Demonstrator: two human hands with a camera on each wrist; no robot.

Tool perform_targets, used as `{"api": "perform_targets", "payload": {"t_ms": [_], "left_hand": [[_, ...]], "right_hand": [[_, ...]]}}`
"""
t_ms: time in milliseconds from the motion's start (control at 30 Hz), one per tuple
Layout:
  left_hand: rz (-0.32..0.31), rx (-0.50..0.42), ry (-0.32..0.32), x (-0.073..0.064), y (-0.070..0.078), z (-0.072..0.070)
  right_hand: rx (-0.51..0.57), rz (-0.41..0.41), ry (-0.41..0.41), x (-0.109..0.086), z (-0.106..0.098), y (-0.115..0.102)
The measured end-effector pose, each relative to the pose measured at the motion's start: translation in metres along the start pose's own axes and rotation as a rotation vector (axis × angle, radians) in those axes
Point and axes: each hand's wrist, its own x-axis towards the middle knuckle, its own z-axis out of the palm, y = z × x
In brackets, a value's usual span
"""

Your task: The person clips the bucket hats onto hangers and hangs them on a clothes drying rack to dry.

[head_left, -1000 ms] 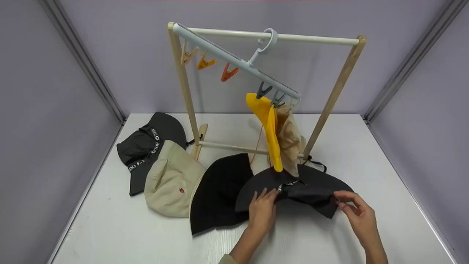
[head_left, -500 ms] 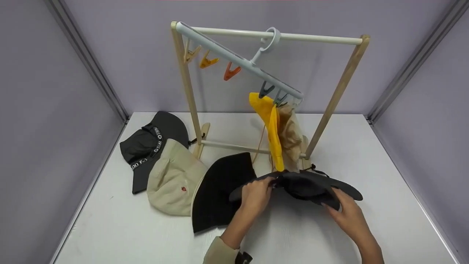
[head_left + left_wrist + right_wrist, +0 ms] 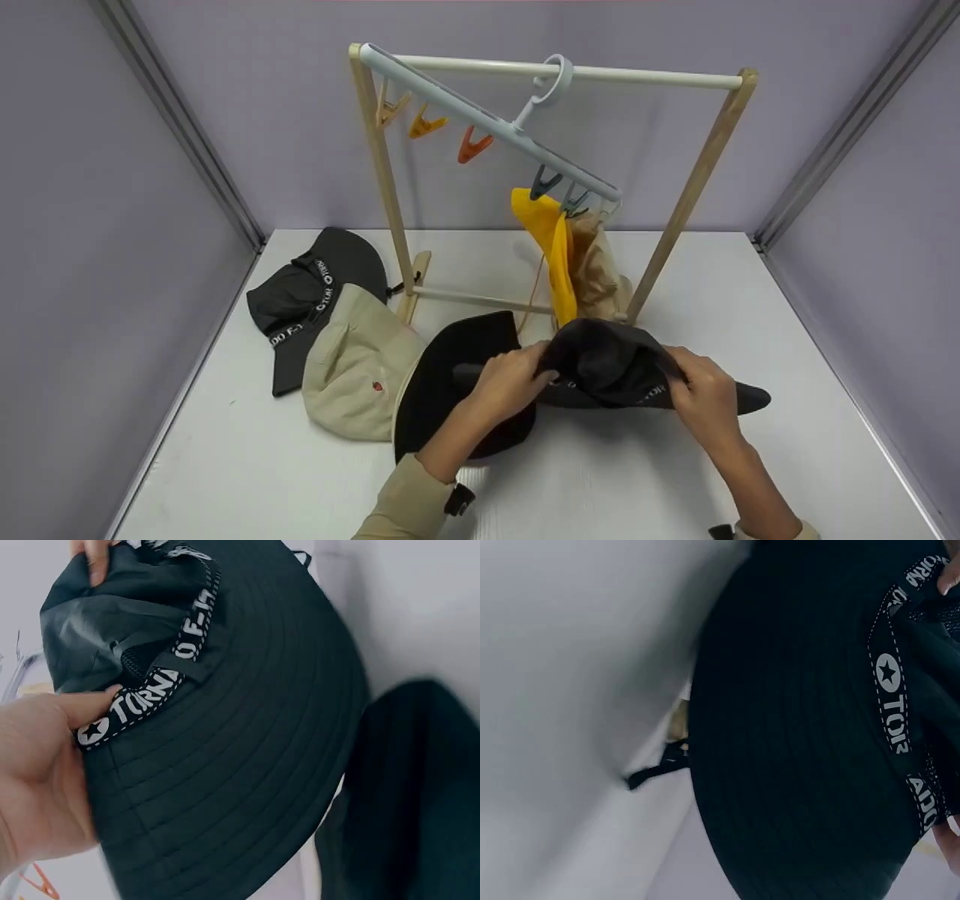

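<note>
Both hands hold a dark wide-brimmed hat point(image 3: 607, 360) near the front of the table, its crown raised and folded between them. My left hand point(image 3: 510, 382) grips its left side, the thumb pressed on the white-lettered band point(image 3: 146, 697) in the left wrist view. On the opposite side my right hand point(image 3: 705, 394) pinches the fabric where crown and brim meet. The brim point(image 3: 780, 727) spreads wide in the right wrist view, with a black cord point(image 3: 656, 772) beyond its edge. A black bucket hat point(image 3: 461, 382) lies just left, partly covered by my left forearm.
Behind stands a wooden rack point(image 3: 697, 180) with a tilted clip hanger point(image 3: 480, 116). Yellow point(image 3: 551, 247) and beige hats point(image 3: 596, 274) hang at its low right end; orange and yellow clips hang further left. A cream hat point(image 3: 360, 367) and a dark cap point(image 3: 322, 292) lie left.
The hat has been lifted and its crown turned upward. My left hand has gone from touching it with spread fingers to gripping its side; my right hand has moved up with it.
</note>
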Motion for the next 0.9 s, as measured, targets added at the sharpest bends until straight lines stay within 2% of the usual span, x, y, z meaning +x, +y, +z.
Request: {"api": "perform_targets", "payload": {"t_ms": [167, 300, 367, 533, 633, 700, 767, 900], "left_hand": [[0.016, -0.216, 0.051, 0.003, 0.005, -0.020], [0.021, -0.269, 0.055, 0.009, 0.012, -0.038], [0.032, -0.249, 0.020, 0.010, 0.015, -0.047], [0.070, -0.190, -0.116, 0.010, 0.017, -0.064], [0.096, -0.233, -0.171, 0.007, 0.013, -0.068], [0.107, -0.279, -0.180, 0.004, 0.010, -0.069], [0.104, -0.305, -0.156, 0.001, 0.007, -0.070], [0.084, -0.284, -0.041, -0.004, 0.006, -0.074]], "right_hand": [[0.021, -0.175, -0.042, 0.027, -0.001, -0.015], [-0.013, -0.307, -0.133, 0.049, -0.002, -0.027], [-0.033, -0.371, -0.177, 0.059, -0.002, -0.032], [-0.051, -0.495, -0.287, 0.080, 0.003, -0.044], [-0.014, -0.539, -0.360, 0.091, 0.009, -0.051], [0.017, -0.574, -0.389, 0.098, 0.013, -0.055], [0.044, -0.605, -0.408, 0.105, 0.019, -0.058], [0.106, -0.665, -0.414, 0.118, 0.032, -0.064]]}}
